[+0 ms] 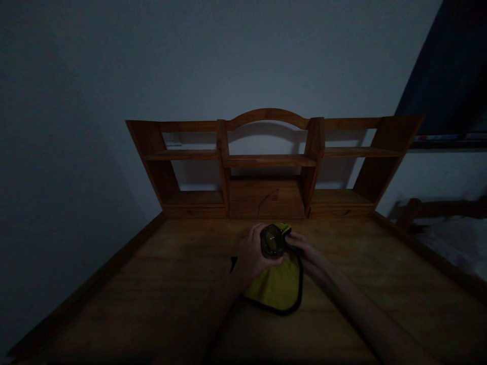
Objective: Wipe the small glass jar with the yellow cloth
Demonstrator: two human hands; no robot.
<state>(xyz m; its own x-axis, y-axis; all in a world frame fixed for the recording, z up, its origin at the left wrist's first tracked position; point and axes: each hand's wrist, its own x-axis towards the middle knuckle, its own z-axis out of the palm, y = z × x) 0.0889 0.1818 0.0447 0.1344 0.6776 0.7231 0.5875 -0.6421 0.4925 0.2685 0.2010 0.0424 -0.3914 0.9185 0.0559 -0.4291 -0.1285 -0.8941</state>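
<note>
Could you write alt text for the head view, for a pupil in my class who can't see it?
A person's left hand grips a dark see-through cup while the right hand holds part of a black-edged yellow cloth against its side. They are above a wooden desk in a dim room, facing a wooden shelf unit before a plain wall.

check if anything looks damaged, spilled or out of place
A thin, dark, crooked line on the middle panel of the shelf unit looks odd against the plain grain; I can't tell if it's a crack, mark or cord. The glass in the left hand shows no clear damage in dim light.
</note>
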